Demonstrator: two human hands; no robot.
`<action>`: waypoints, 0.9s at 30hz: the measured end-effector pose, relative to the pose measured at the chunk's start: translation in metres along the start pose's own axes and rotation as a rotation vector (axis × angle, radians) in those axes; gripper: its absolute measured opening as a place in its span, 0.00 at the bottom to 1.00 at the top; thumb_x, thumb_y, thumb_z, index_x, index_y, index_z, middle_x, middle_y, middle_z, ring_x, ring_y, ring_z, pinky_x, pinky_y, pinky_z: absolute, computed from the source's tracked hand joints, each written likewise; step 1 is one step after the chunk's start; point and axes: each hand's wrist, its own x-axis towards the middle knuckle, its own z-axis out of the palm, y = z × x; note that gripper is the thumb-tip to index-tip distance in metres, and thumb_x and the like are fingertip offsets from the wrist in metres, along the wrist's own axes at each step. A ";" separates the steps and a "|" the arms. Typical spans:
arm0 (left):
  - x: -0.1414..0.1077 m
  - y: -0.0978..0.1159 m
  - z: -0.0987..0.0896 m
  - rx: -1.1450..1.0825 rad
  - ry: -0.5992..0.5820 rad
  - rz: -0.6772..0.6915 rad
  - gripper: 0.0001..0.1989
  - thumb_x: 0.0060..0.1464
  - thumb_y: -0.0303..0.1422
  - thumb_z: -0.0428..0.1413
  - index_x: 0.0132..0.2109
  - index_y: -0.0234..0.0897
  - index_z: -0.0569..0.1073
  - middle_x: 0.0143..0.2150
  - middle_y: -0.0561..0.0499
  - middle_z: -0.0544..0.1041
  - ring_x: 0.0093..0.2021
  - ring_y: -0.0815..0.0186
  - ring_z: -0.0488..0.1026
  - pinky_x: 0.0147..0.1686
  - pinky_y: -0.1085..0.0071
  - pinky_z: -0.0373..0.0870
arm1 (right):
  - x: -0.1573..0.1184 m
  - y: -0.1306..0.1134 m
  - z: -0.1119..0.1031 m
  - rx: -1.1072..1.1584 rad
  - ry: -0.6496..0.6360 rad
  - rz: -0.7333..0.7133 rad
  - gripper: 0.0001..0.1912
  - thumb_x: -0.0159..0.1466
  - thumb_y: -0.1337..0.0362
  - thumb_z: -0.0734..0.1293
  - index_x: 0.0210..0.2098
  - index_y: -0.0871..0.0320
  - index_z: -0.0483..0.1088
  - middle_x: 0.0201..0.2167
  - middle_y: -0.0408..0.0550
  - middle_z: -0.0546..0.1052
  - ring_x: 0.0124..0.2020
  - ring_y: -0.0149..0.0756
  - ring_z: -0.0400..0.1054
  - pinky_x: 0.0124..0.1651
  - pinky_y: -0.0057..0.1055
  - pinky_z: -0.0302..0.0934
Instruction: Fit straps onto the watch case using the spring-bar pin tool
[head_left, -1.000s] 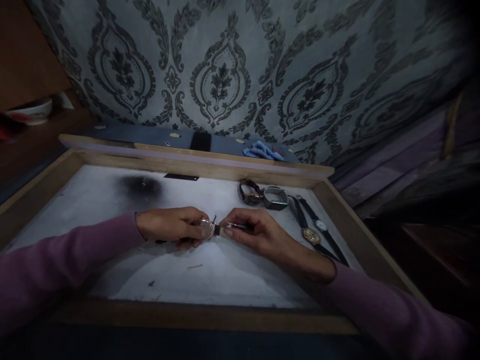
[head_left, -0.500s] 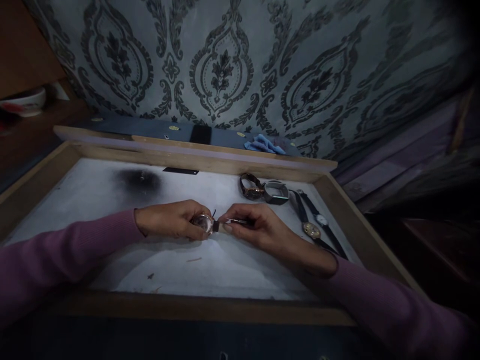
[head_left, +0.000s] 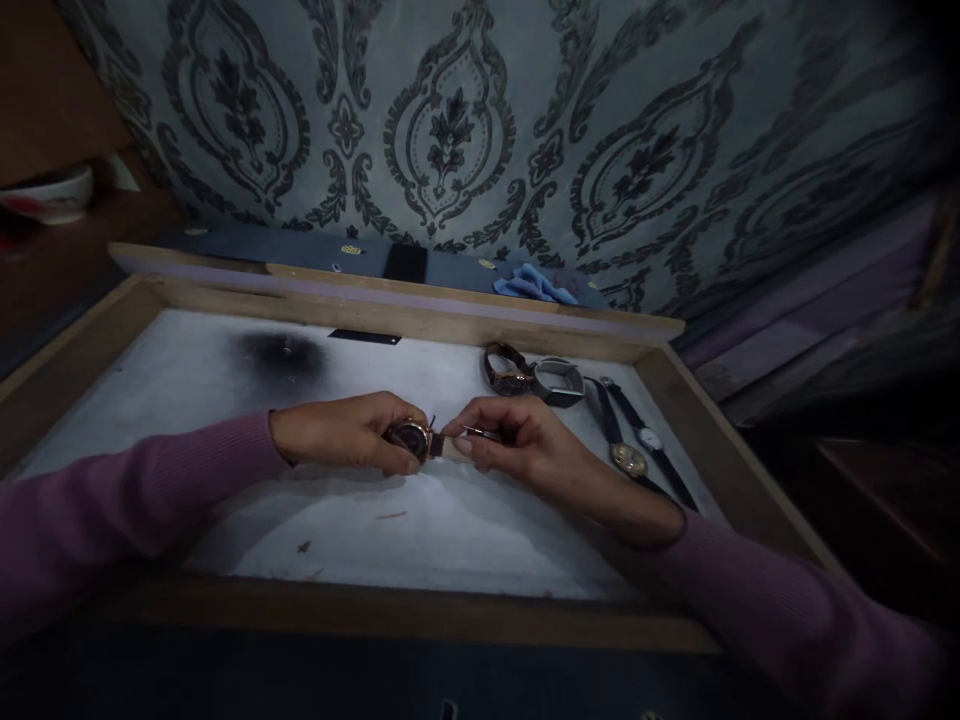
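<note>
My left hand [head_left: 360,432] is closed around the case of a wristwatch [head_left: 411,437], with thumb and fingers on its rim. The watch has a dark dial and a rose-gold-coloured case, and its brown strap points right. My right hand [head_left: 517,437] pinches that strap [head_left: 454,447], whose pale underside shows near the fingertips. A thin shiny metal tool [head_left: 480,432] lies within the right fingers; its kind cannot be made out. Both hands are above the white floor of a shallow wooden tray [head_left: 450,610].
At the tray's back right stand a brown-strapped watch [head_left: 510,382] and a grey watch [head_left: 559,382]. Two dark-strapped watches, one gold-cased [head_left: 628,459] and one white-dialled [head_left: 649,439], lie further right. A black strip [head_left: 365,337] lies at the back; a blue cloth [head_left: 534,284] sits behind the tray.
The watch in my left hand has tilted, so its glass shows a dark dial instead of a bright reflection. Both hands keep their hold. The view has shifted slightly.
</note>
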 end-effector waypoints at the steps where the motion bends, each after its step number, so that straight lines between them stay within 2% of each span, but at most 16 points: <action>1: 0.000 0.000 0.000 -0.002 -0.001 -0.003 0.08 0.48 0.32 0.57 0.29 0.35 0.64 0.23 0.60 0.59 0.24 0.74 0.55 0.24 0.76 0.53 | 0.000 0.000 0.000 0.015 0.002 0.018 0.12 0.58 0.58 0.70 0.33 0.63 0.74 0.21 0.41 0.69 0.23 0.26 0.58 0.26 0.25 0.52; 5: -0.001 0.001 0.001 -0.004 -0.005 -0.013 0.08 0.47 0.32 0.56 0.28 0.36 0.63 0.23 0.60 0.59 0.24 0.74 0.54 0.24 0.75 0.52 | 0.001 0.000 0.000 0.070 0.007 0.057 0.12 0.57 0.59 0.71 0.33 0.62 0.74 0.23 0.41 0.70 0.23 0.25 0.59 0.27 0.25 0.53; 12: 0.000 0.001 0.000 0.009 -0.011 -0.022 0.08 0.47 0.32 0.56 0.28 0.36 0.63 0.23 0.59 0.59 0.24 0.73 0.55 0.25 0.75 0.53 | 0.002 0.003 -0.002 0.122 0.005 0.046 0.09 0.56 0.61 0.71 0.32 0.62 0.74 0.23 0.41 0.72 0.22 0.24 0.59 0.26 0.24 0.53; 21: -0.001 0.001 -0.001 0.086 0.019 0.000 0.06 0.48 0.32 0.55 0.30 0.35 0.64 0.25 0.58 0.61 0.26 0.73 0.57 0.27 0.75 0.55 | 0.000 -0.002 -0.003 -0.015 0.043 0.015 0.10 0.58 0.60 0.69 0.33 0.62 0.74 0.22 0.41 0.70 0.22 0.25 0.59 0.25 0.25 0.52; 24: -0.001 0.000 -0.001 0.169 0.064 0.021 0.03 0.49 0.30 0.53 0.31 0.34 0.67 0.26 0.57 0.65 0.28 0.71 0.61 0.30 0.74 0.58 | 0.000 -0.004 -0.003 -0.072 0.056 -0.007 0.11 0.59 0.59 0.68 0.34 0.62 0.73 0.20 0.40 0.68 0.22 0.26 0.58 0.24 0.25 0.51; 27: 0.000 -0.002 0.001 0.267 0.127 0.017 0.03 0.50 0.30 0.53 0.31 0.33 0.68 0.26 0.56 0.65 0.28 0.71 0.61 0.29 0.74 0.58 | 0.000 -0.004 -0.003 -0.106 0.059 -0.033 0.11 0.59 0.59 0.67 0.33 0.61 0.73 0.20 0.40 0.67 0.21 0.26 0.56 0.24 0.25 0.49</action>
